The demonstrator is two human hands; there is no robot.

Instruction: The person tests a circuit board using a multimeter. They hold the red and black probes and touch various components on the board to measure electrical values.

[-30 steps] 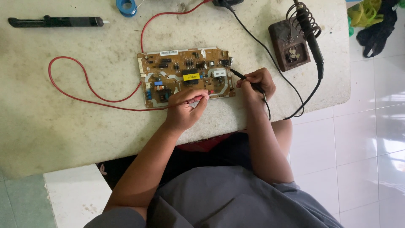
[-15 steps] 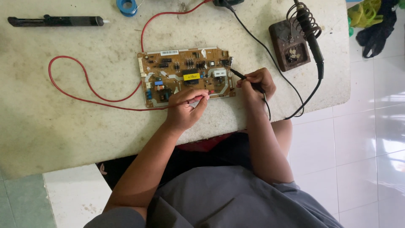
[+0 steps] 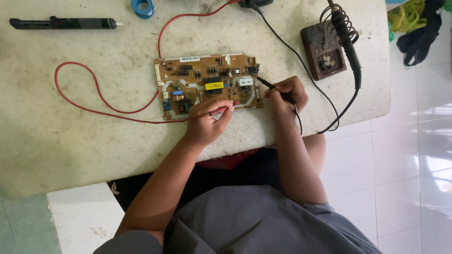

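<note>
Left hand (image 3: pixel 207 123) pinches the red probe (image 3: pixel 220 111), right hand (image 3: pixel 285 91) pinches the black probe (image 3: pixel 273 87), both on the circuit board (image 3: pixel 207 84) on the desk (image 3: pixel 70 131).

free: table (image 3: pixel 70 141) left | blocked right: soldering stand (image 3: pixel 322 51)

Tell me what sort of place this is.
Likely a small electronics repair bench: a bare circuit board lies on a worn table, a soldering iron rests on its stand, and both hands hold test probes to the board.
</note>
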